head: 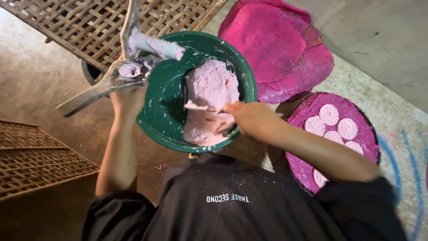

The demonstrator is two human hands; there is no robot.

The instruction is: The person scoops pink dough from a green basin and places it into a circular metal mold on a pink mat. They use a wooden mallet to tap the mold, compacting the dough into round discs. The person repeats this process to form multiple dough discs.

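Head camera looks down on a person in a black shirt. Their left hand is closed around a metal press tool smeared with pink dough, held over the rim of a green bowl. Their right hand pinches a small spatula and touches the pink dough lump inside the bowl. To the right, a round tray with magenta cloth carries pale pink discs. Woven bamboo racks lie nearby.
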